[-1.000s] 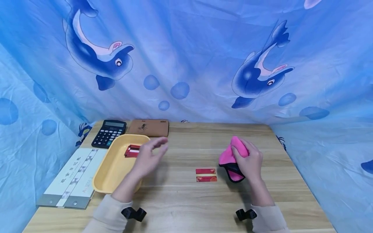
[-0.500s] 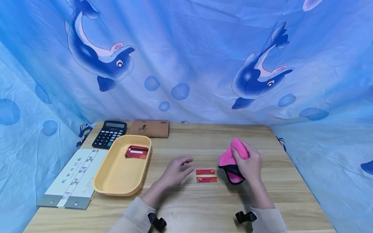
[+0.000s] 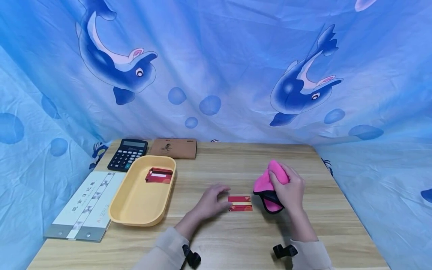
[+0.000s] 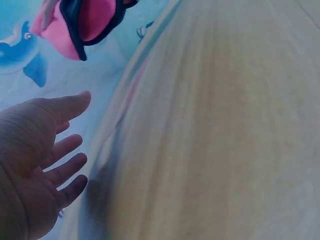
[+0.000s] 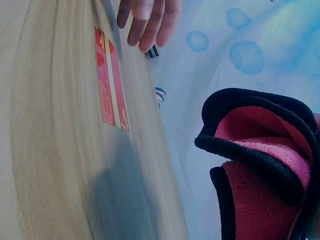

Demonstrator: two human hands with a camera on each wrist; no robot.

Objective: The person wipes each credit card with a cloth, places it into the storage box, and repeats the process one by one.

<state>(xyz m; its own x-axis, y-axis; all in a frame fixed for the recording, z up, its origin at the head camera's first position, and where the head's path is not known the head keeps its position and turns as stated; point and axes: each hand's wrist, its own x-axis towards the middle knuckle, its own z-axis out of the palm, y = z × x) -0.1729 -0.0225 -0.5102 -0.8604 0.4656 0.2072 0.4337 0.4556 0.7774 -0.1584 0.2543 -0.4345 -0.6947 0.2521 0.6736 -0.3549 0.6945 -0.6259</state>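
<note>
A red card with a gold stripe (image 3: 240, 203) lies flat on the wooden table, between the two hands. My left hand (image 3: 212, 202) is just left of it, fingers loosely bent and apart, thumb tip right at the card's left edge. In the left wrist view the same hand (image 4: 40, 160) has nothing between thumb and fingers. My right hand (image 3: 290, 187) grips a bunched pink cloth with black edging (image 3: 270, 185) to the right of the card. The right wrist view shows the cloth's folds (image 5: 265, 185) hanging over the table.
A yellow tray (image 3: 135, 210) holding several red cards (image 3: 159, 175) stands on the left. Beyond it are a black calculator (image 3: 127, 155) and a brown wallet-like case (image 3: 173, 149). A white-and-grey ledger (image 3: 84, 206) lies at the far left. A blue dolphin-print curtain (image 3: 216, 75) hangs behind the table.
My left hand has moved right, from over the tray to the card's left edge. The right hand keeps its hold on the cloth, nearly still.
</note>
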